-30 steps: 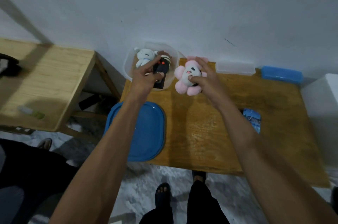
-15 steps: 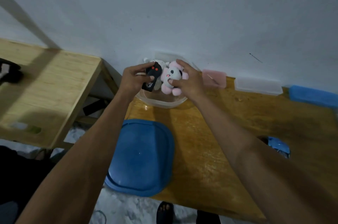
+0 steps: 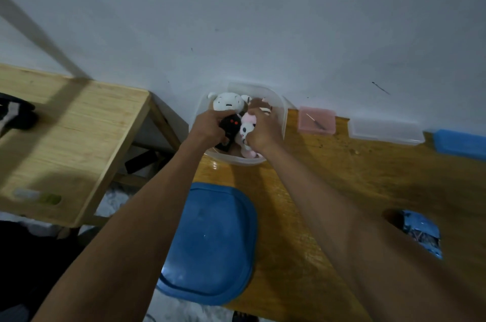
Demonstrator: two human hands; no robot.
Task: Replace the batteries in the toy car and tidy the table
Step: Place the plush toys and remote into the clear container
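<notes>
A clear plastic tub stands at the table's back left corner against the wall. Inside it lies a white plush toy. My left hand is down in the tub, closed around a black remote with red buttons. My right hand is beside it in the tub, gripping a pink and white plush toy. Both hands touch each other over the tub. No toy car or batteries are in sight.
A blue lid lies on the wooden table near its front left edge. A pink box, a clear box and a blue box line the wall. A blue packet lies right. A second wooden table stands left.
Both hands carried the remote and the pink plush from beside the tub into it and lowered them. The view has tipped closer over the tub.
</notes>
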